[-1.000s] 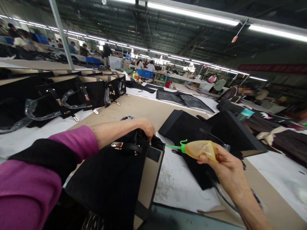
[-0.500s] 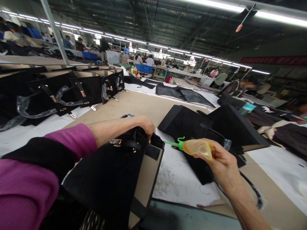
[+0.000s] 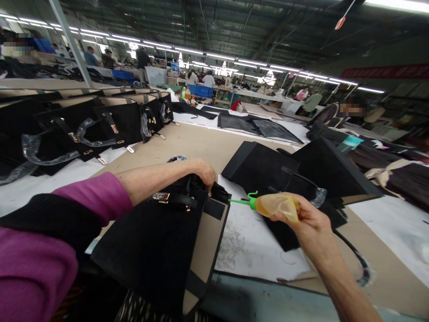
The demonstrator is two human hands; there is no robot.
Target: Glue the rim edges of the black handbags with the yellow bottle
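A black handbag with gold hardware and a beige side stands at the table's front edge, leaning toward me. My left hand reaches over its top, fingers bent down and closed on the bag's upper edge near the side corner. In my right hand is a squeeze bottle of amber liquid, held sideways with its soft wall dented. The bottle's thin green nozzle points left, its tip at the edge of the bag's side panel. Whether any liquid comes out cannot be seen.
Several black bags with plastic-wrapped handles line the left. Another black bag lies unfolded on the right, over white paper. Flat black pieces lie farther back. A person sits at the right; others work in the distance.
The bottle's nozzle tip has stayed at the bag's side edge. Both hands keep their grips. The view has shifted slightly.
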